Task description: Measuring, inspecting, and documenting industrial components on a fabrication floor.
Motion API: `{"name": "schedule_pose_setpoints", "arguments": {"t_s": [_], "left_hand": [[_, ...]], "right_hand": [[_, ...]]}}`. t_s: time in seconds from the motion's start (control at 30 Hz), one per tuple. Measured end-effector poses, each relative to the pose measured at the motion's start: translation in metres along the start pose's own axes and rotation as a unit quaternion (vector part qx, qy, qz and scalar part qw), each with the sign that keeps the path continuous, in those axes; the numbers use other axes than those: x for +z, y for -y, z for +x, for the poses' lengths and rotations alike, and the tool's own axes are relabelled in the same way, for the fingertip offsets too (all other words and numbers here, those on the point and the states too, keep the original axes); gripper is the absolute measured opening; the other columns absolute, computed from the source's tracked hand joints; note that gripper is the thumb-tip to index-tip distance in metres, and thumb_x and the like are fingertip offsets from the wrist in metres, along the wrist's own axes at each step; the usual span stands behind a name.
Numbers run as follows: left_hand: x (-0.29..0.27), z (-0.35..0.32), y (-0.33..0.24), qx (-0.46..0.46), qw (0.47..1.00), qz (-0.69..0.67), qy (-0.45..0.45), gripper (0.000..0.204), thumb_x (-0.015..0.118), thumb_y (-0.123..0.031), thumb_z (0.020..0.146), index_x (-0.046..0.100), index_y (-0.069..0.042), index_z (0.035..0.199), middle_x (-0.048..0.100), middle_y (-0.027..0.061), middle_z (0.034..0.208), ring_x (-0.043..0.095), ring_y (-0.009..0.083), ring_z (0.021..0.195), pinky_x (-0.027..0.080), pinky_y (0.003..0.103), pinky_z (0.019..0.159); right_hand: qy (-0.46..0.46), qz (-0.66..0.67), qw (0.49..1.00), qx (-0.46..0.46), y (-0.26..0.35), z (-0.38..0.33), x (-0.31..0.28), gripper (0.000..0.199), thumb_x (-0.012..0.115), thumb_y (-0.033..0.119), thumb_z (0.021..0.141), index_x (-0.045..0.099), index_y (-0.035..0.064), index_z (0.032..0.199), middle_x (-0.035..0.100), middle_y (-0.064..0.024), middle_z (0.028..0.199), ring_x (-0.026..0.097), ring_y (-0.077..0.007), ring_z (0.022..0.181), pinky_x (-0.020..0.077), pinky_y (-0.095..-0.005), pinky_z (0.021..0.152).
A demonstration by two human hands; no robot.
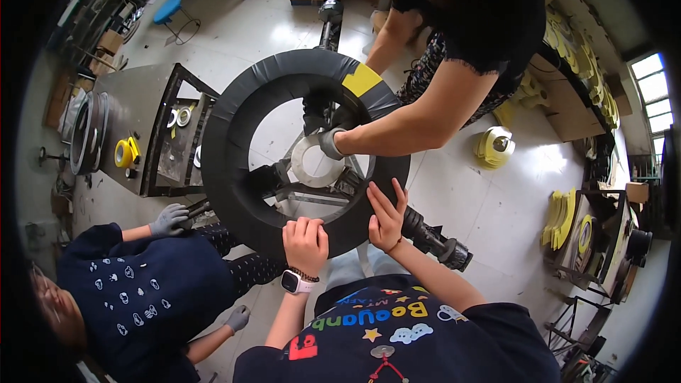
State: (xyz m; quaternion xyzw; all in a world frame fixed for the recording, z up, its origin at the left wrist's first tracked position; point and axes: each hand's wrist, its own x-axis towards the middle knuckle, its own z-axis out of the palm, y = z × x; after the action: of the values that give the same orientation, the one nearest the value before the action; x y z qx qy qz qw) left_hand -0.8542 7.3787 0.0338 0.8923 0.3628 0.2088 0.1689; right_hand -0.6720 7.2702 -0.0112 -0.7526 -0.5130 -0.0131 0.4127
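A large black ring (234, 149), with smooth wrapped-looking bands and a yellow patch (362, 80) at its far right, sits around a dark metal stand with several arms. My left hand (305, 243) curls over the ring's near edge, fingers together and bent, thumb side hidden in part. On the near right of the ring lies my right hand (386, 218), its fingers stretched out and slightly apart against the black surface. Across from me, a co-worker's gloved hand (330, 143) reaches through the ring to the pale round hub (312, 163) in its middle.
At the left, a second person (142, 284) in grey gloves has one hand near a stand arm. A metal worktable (128, 120) beyond bears yellow tape rolls (126, 152). One stand arm (436, 240) juts out at the right. Yellow ring pieces (494, 145) are stacked on the floor.
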Motion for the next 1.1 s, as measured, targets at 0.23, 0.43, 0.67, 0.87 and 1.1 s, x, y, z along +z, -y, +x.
{"name": "schedule_pose_setpoints", "arguments": {"t_s": [0.23,0.43,0.67,0.87,1.1], "left_hand": [[-0.004,0.000,-0.002,-0.004,1.000,-0.008,0.005,0.009,0.062,-0.011,0.083,0.066,-0.008,0.090,0.061,0.0069,0.094,0.056,0.0272,0.088,0.044,0.041,0.082],[-0.004,-0.001,-0.002,-0.003,1.000,-0.010,0.002,0.009,0.062,-0.011,0.083,0.066,-0.008,0.090,0.062,0.0069,0.096,0.056,0.0276,0.089,0.044,0.041,0.083],[-0.005,0.002,-0.001,-0.002,1.000,0.001,-0.005,0.009,0.062,-0.011,0.083,0.066,-0.008,0.090,0.062,0.0068,0.096,0.056,0.0276,0.089,0.044,0.041,0.082],[-0.004,-0.002,-0.004,0.002,1.000,-0.005,0.006,0.008,0.061,-0.011,0.084,0.066,-0.007,0.089,0.062,0.0066,0.093,0.055,0.0281,0.089,0.044,0.041,0.082],[-0.004,-0.002,-0.003,-0.001,1.000,0.003,-0.003,0.008,0.062,-0.011,0.083,0.066,-0.007,0.089,0.063,0.0064,0.092,0.056,0.0271,0.088,0.045,0.040,0.082]], "right_hand": [[0.015,0.001,1.000,-0.001,0.003,0.002,-0.004,0.054,0.050,0.011,0.075,0.065,0.0015,0.126,0.057,-0.0066,0.142,0.031,-0.0430,0.143,0.0120,-0.0576,0.118],[0.017,0.002,1.000,-0.005,0.004,0.001,-0.005,0.054,0.051,0.011,0.075,0.064,0.0015,0.127,0.056,-0.0068,0.143,0.031,-0.0434,0.143,0.0135,-0.0583,0.118],[0.012,0.000,1.000,-0.007,0.006,0.004,-0.003,0.053,0.051,0.011,0.076,0.065,0.0006,0.126,0.056,-0.0074,0.142,0.031,-0.0435,0.143,0.0143,-0.0583,0.117],[0.009,-0.001,1.000,-0.015,0.007,0.003,-0.009,0.052,0.048,0.011,0.076,0.066,-0.0029,0.123,0.059,-0.0124,0.139,0.033,-0.0458,0.142,0.0166,-0.0537,0.118],[0.018,-0.006,1.000,-0.006,0.008,0.001,-0.008,0.053,0.047,0.011,0.077,0.065,-0.0009,0.125,0.059,-0.0112,0.139,0.032,-0.0444,0.143,0.0151,-0.0528,0.119]]}}
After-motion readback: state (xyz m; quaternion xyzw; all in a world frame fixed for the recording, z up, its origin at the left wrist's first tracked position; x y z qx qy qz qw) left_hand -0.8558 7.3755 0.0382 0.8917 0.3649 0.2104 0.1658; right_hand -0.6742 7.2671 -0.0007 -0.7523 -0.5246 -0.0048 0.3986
